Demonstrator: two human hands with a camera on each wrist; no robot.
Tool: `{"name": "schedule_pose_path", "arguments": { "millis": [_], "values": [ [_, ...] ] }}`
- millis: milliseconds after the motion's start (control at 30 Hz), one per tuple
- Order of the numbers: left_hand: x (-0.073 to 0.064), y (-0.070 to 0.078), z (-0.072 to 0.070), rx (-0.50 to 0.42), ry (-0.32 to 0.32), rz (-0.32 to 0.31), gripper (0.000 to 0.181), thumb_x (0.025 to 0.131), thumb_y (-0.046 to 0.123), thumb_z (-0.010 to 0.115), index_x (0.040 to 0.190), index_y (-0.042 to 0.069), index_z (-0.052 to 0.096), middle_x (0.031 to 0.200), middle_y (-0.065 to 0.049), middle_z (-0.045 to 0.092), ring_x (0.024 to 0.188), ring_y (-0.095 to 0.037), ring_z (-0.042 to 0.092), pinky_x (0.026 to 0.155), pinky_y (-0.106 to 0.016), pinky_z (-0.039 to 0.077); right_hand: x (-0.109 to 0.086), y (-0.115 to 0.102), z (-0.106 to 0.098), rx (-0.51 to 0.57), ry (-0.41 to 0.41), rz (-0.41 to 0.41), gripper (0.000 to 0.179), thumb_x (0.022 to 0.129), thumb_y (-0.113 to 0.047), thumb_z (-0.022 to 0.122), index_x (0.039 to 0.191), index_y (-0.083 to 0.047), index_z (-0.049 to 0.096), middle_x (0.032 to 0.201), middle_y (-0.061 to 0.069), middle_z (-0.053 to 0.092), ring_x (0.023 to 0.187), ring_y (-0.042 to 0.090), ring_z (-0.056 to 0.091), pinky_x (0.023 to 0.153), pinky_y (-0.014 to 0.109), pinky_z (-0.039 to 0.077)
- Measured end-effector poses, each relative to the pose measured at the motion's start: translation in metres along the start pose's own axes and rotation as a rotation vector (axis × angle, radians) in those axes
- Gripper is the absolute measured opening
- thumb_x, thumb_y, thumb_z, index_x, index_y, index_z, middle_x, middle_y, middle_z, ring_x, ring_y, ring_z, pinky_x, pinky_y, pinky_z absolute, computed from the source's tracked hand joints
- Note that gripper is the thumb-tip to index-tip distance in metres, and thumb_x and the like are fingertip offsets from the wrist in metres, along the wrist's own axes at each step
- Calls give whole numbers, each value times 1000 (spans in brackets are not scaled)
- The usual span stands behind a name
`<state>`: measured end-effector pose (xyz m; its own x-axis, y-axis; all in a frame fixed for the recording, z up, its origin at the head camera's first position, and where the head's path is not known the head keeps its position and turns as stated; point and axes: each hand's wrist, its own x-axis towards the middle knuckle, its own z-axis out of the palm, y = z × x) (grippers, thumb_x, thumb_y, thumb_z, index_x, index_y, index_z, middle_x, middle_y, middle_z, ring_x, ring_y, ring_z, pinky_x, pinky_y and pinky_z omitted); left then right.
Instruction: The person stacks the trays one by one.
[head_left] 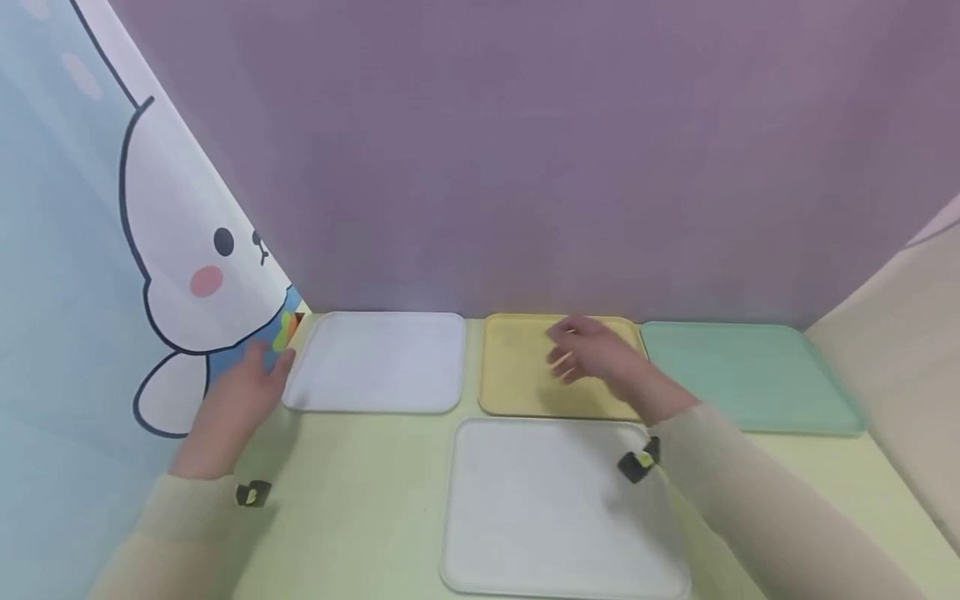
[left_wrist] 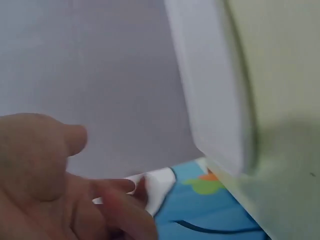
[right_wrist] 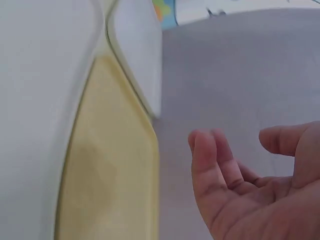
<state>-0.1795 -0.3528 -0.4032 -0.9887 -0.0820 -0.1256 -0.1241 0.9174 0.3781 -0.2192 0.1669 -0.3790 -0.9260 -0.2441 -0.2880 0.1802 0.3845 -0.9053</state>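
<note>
My left hand (head_left: pixel 238 402) hovers beside the left end of a white tray (head_left: pixel 378 362), its fingers loosely bent and holding nothing. In the left wrist view that hand (left_wrist: pixel 65 185) shows thumb and fingers apart. Above the yellow tray (head_left: pixel 517 367) is my right hand (head_left: pixel 596 354), also holding nothing; its shadow falls on the tray. The right wrist view shows its fingers (right_wrist: pixel 205 160) half curled, with the thumb standing away from them. Nearer to me, under the right forearm, lies a larger white tray (head_left: pixel 555 517).
To the right of the yellow tray lies a green tray (head_left: pixel 757 379). The three back trays line up along a purple backdrop (head_left: pixel 525 167). A blue cloth with a cartoon rabbit (head_left: pixel 180 275) hangs at the left, and a pale wall (head_left: pixel 892 350) stands at the right.
</note>
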Motion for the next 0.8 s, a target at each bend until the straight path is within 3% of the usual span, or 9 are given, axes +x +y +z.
{"name": "schedule_pose_path", "arguments": {
  "millis": [67,167,300,467,600,800],
  "values": [
    [5,-9,6,27,-78,-17,104,110,74,16,167,-13,14,153,-48,44,133,-66,52,104,-76,47,14,-6,19,44,-69,35,44,115,-32,56,147,-2,54,132,30,69,103,35,77,92,43,66],
    [13,-18,17,37,-187,-36,112,106,82,16,171,-8,1,166,-45,28,146,-68,37,116,-80,37,30,-14,44,47,-124,58,43,115,-31,55,148,-3,54,134,32,68,101,36,77,89,41,66],
    [21,-22,28,6,-261,-33,114,104,85,24,172,-1,-8,173,-41,14,152,-68,27,121,-80,29,45,-17,72,15,-159,75,51,114,-28,56,157,-2,46,131,34,69,89,31,78,83,40,67],
    [25,-28,37,11,-260,-16,121,102,83,44,172,0,-10,171,-43,16,150,-68,31,120,-80,32,59,-13,99,-46,-189,114,68,113,-25,58,169,-3,28,127,35,72,69,22,75,69,34,66],
    [28,-32,39,-8,-242,1,130,99,77,61,171,-3,-12,172,-43,12,152,-68,26,122,-80,29,65,-12,115,-114,-187,132,74,113,-24,59,173,-4,20,123,31,75,66,21,75,64,32,65],
    [32,-32,40,-20,-267,-17,136,93,77,70,172,1,-10,175,-38,5,156,-67,19,123,-80,24,68,-10,131,-183,-155,126,70,112,-21,59,167,6,27,115,29,71,61,19,72,61,30,64]
  ]
}}
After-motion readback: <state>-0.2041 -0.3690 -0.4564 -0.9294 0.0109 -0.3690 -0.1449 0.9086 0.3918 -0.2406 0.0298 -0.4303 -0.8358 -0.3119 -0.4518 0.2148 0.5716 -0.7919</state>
